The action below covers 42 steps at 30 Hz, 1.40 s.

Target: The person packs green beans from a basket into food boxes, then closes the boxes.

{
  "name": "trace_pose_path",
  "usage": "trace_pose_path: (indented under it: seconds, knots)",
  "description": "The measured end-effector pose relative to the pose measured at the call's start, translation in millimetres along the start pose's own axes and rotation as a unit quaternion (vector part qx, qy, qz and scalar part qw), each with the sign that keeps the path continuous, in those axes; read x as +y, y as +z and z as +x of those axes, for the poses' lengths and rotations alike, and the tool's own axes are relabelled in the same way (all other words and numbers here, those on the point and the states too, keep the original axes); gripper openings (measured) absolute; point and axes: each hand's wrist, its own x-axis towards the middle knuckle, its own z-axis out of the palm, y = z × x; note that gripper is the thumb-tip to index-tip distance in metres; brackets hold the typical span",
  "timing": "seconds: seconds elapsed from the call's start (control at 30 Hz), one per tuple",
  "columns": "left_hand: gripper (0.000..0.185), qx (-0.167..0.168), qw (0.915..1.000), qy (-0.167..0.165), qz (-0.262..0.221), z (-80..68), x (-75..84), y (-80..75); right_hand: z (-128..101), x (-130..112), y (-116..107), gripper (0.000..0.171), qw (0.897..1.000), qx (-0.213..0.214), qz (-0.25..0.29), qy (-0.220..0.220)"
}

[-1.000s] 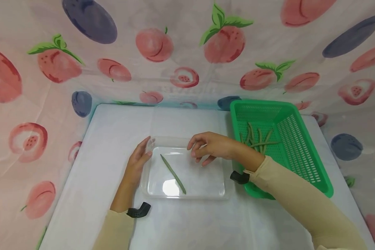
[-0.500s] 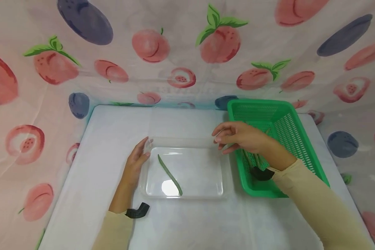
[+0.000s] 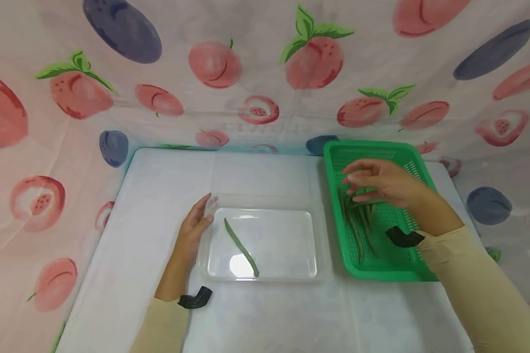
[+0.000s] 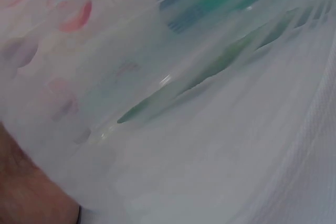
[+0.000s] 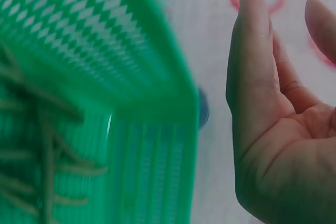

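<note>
A clear plastic tray (image 3: pixel 309 272) lies on the white table (image 3: pixel 265 314) with one green bean (image 3: pixel 241 246) inside; the bean (image 4: pixel 199 80) shows blurred through the tray wall in the left wrist view. My left hand (image 3: pixel 196 226) rests with straight fingers against the tray's left edge. My right hand (image 3: pixel 377 182) hovers over the green basket (image 3: pixel 380 269), fingers relaxed and holding nothing. Several green beans (image 3: pixel 359 218) lie in the basket below it, and these beans (image 5: pixel 42 145) also show in the right wrist view beside the right hand (image 5: pixel 273 108).
A fruit-printed cloth (image 3: pixel 256 68) forms the backdrop and drapes both sides of the table. The basket stands at the table's right side, close to the tray.
My right hand has moved from above the tray rightward to over the basket. The left hand and the bean in the tray have stayed put.
</note>
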Motion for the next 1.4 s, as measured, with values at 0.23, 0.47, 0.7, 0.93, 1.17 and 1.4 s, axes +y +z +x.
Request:
trace_pose_path:
  seconds: [0.23,0.47,0.7,0.93,1.17,1.4]
  knots:
    - [0.058,0.004,1.0000,0.000,0.001,-0.4,0.6,-1.5,-6,19,-28,0.032,0.996,0.045,-0.061,0.050]
    - [0.057,0.004,1.0000,0.000,0.001,0.3,-0.7,0.3,0,46,-48,0.055,0.989,0.066,-0.092,0.092]
    - [0.058,0.005,1.0000,0.002,0.001,-1.4,-0.5,1.4,4,70,-66,0.066,0.984,0.054,-0.116,0.126]
    - [0.057,0.005,1.0000,0.005,0.005,-1.4,2.0,0.8,13,82,-76,0.074,0.978,0.028,-0.128,0.164]
    - [0.058,0.006,1.0000,0.004,0.003,-1.5,0.2,-1.7,26,90,-80,0.074,0.973,0.018,-0.138,0.182]
    - [0.058,-0.001,1.0000,0.003,-0.006,-0.1,-1.3,-0.9,28,94,-82,0.070,0.971,0.019,-0.143,0.191]
